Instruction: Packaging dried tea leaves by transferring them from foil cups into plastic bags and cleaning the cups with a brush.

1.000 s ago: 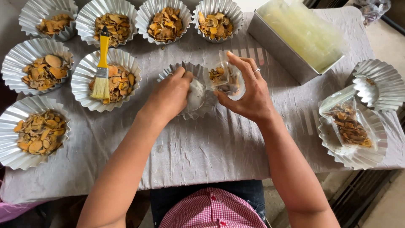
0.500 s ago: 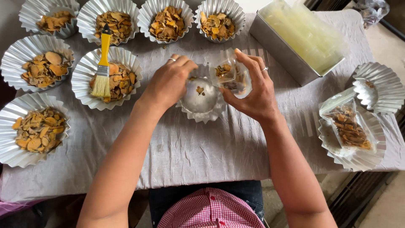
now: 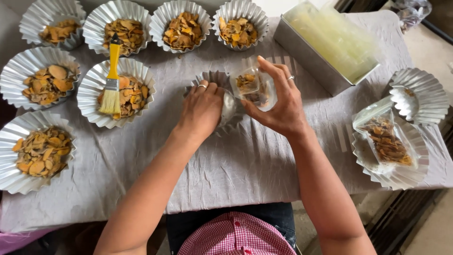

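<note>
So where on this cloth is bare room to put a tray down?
Bare cloth lies along the near edge, between the left forearm and the filled bag's tray. The far row of filled trays and the metal box crowd the back.

A small clear plastic pouch (image 3: 249, 85) holding orange-brown chips stands near the table's (image 3: 245, 165) middle, pinched in the right hand (image 3: 278, 106). A second clear pouch (image 3: 384, 137), filled likewise, lies in a fluted foil tray (image 3: 401, 174) by the right edge.
</note>
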